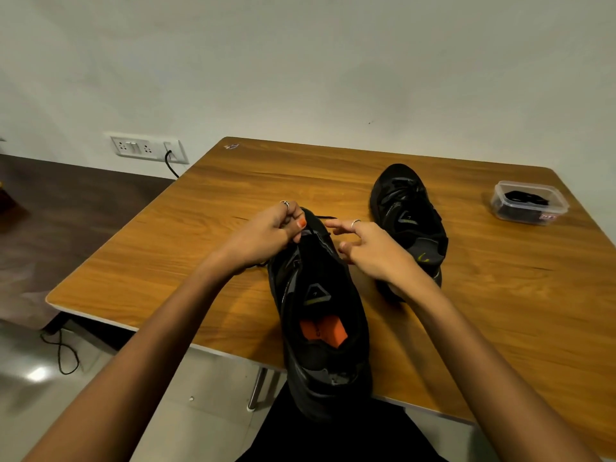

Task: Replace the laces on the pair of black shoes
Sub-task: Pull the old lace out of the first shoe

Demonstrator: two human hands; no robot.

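Dim, warm indoor light, yellowish across the wall (333,61) and the wooden desk (233,195). Soft, short shadows under the forearms and beside the near black shoe (320,311) on the desk top. One bright glare patch on the glossy floor (36,373) at lower left, pointing to a lamp overhead. Strong wide-angle distortion: desk edges bowed, forearms stretched toward the bottom corners. Shoe detail crushed into near-uniform black, with only the orange insole patch standing out. Slight softness and smearing overall, more toward the frame edges; centre reasonably sharp.
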